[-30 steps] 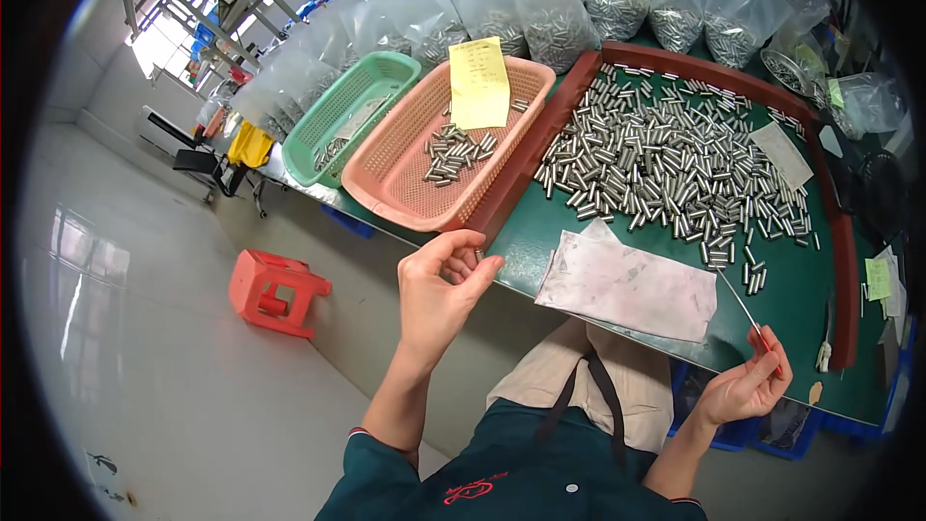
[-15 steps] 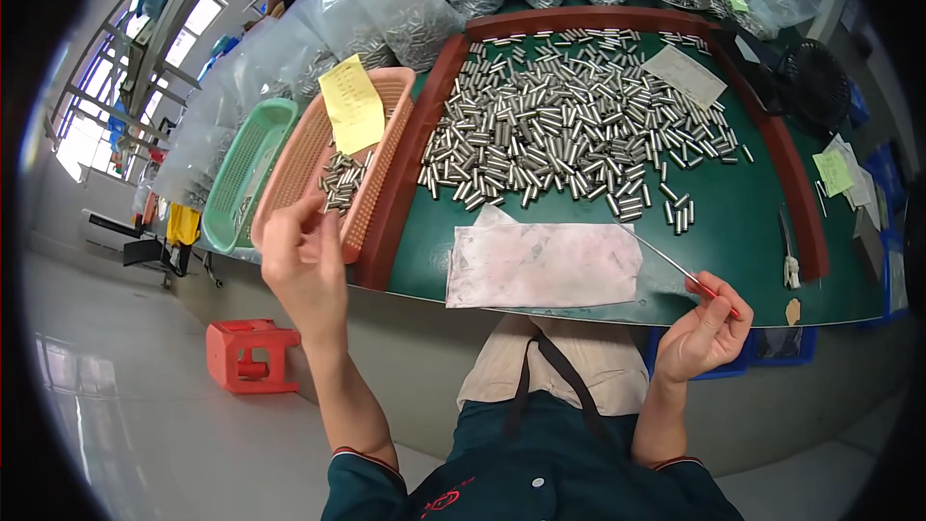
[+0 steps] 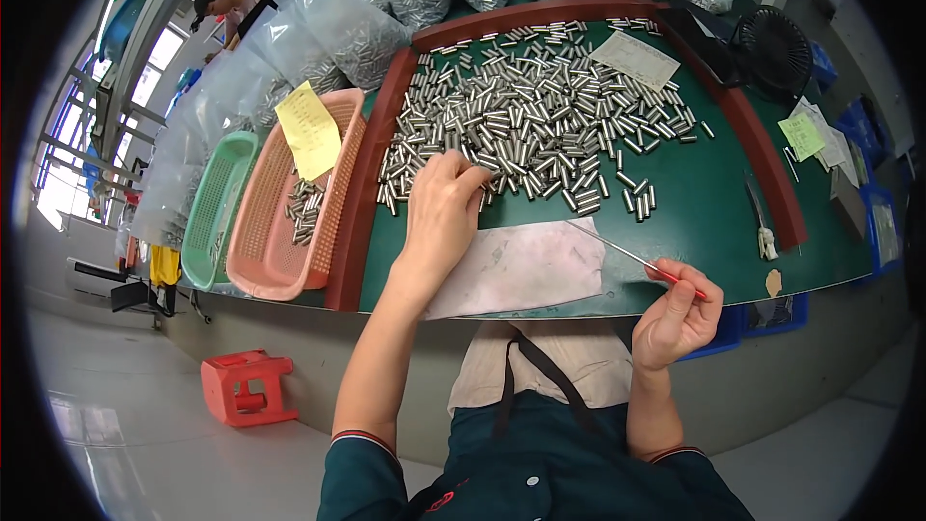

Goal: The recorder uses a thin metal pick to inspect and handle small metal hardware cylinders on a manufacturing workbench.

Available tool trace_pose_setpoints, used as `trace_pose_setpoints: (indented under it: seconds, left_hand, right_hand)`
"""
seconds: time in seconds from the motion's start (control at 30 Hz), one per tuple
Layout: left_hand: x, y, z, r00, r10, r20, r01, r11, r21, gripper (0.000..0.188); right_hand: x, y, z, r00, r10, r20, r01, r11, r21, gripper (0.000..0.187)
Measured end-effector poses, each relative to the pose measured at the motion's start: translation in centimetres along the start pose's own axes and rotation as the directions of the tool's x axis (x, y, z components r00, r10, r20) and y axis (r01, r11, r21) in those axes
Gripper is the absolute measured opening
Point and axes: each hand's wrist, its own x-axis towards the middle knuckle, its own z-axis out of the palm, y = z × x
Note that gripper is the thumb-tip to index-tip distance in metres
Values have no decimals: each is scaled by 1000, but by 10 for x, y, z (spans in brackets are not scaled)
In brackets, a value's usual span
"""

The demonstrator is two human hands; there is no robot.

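Note:
My left hand [image 3: 446,207] is at the near left edge of a wide heap of short metal pins [image 3: 521,111]. Its fingers curl down toward the pins and look closed; the back of the hand hides the fingertips and anything between them. In my right hand [image 3: 678,318] is a thin metal rod tool with a red handle [image 3: 666,275], pinched between thumb and fingers. The rod's tip points left, over the far right corner of a stained pale pink cloth [image 3: 531,275]. That cloth lies on the green tabletop [image 3: 704,203], close to the front edge.
Red-brown rails [image 3: 365,183] border the tabletop. Left of them stand a pink basket [image 3: 253,232] holding pins and a yellow note [image 3: 309,130], and a green basket [image 3: 204,241]. Bags of pins [image 3: 357,39] line the back. A black fan [image 3: 772,46] and tweezers [image 3: 755,203] are right.
My left hand has moved right, from above the pink basket to the edge of the pin heap. My right hand still holds the rod tool. The whole view has shifted slightly.

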Motion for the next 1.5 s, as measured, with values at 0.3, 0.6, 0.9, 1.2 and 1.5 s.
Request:
trace_pose_setpoints:
  seconds: [0.3,0.6,0.9,1.2,1.5]
  left_hand:
    - [15,-5,-7,960,208,187,-228,969,93,13]
    - [-31,19,-45,981,-194,18,165,782,-601,7]
    - [-209,17,-63,521,-782,341,284,-217,-934,5]
    - [-257,23,-60,388,-806,446,76,-454,-888,8]
    - [-262,18,-58,398,-813,424,118,-413,-903,8]
  right_hand:
    - [-1,1,-1,1000,-14,-2,14,1000,-21,8]
    - [-3,2,-3,1000,11,-29,-11,1000,-6,9]
    - [-75,-37,53,781,-77,620,-115,957,265,22]
    - [-125,-31,84,560,-189,807,-92,954,287,19]
    - [-129,-35,84,542,-155,826,-53,975,217,15]
